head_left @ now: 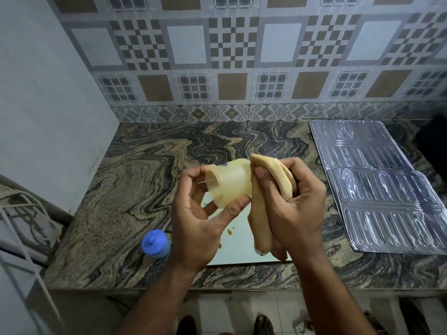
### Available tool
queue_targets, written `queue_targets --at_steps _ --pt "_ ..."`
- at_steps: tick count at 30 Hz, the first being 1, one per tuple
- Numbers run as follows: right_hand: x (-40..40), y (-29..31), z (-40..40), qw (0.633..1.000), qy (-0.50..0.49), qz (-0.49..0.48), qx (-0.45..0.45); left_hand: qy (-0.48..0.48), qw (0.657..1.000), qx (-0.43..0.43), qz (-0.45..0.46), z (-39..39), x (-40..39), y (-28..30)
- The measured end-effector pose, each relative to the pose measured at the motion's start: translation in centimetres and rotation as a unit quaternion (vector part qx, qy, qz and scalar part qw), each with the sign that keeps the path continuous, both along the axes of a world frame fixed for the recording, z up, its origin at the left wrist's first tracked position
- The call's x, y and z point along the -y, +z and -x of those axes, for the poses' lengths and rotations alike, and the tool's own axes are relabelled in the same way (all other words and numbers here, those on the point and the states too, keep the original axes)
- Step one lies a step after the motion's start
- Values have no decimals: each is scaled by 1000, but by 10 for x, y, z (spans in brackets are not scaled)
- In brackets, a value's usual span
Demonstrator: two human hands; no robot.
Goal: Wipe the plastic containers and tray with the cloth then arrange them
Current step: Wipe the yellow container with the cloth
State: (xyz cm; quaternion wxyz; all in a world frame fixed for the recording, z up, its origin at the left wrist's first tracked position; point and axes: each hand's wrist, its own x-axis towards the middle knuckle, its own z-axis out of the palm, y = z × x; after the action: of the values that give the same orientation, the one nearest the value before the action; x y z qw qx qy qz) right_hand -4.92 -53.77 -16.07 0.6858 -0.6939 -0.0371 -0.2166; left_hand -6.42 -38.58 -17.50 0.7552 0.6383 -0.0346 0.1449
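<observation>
Container: a cream translucent plastic container (229,183) is held in the air above the worktop (145,170), near the middle of the view; it lies on its side.
Long axis: it runs from about 8 o'clock to 2 o'clock, open mouth toward 8 o'clock and base toward 2 o'clock, against the cloth.
Left hand: the left hand (196,221) has its grip closed round the container, thumb under the rim, fingers over the top at the mouth.
Right hand: the right hand (290,209) has its grip clenched on a bunched tan cloth (263,201), thumb pressing the cloth onto the container's base end.
Cloth: one end sticks up at 12 o'clock from the fist, the other hangs down at 6 o'clock.
Tray: a clear ribbed plastic tray (377,184) lies flat on the worktop at 3 o'clock from the hands, well apart from them; its right edge is cut off by the frame.
White board: a flat white board (242,243) lies on the worktop under the hands, mostly hidden by them, with small brown specks on it.
Blue lid: a blue knobbed lid (154,243) sits at 8 o'clock from the hands; what it caps is hard to make out.
Hidden: the container's base is covered by cloth.
</observation>
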Motion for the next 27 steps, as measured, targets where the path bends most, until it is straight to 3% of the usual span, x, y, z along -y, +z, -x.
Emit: queue_targets --at_steps 4,8,11,17,23,27 --pt "8 -2 -14 995 51 -22 -79 1 986 41 -159 -2 -18 3" --pt "6 -10 -28 981 84 -31 -170 14 949 96 -300 -8 -30 11" --pt "-3 -12 -33 974 87 -74 -195 -6 937 103 -334 -10 -34 17" --pt "-16 -26 -39 971 79 -70 -215 1 925 76 -373 -11 -55 16" --pt "-18 -24 -27 970 64 -97 -216 37 902 -7 -431 -28 -103 -16" --pt "-23 -27 -19 974 58 -66 -210 74 872 -158 -457 -55 -152 -65"
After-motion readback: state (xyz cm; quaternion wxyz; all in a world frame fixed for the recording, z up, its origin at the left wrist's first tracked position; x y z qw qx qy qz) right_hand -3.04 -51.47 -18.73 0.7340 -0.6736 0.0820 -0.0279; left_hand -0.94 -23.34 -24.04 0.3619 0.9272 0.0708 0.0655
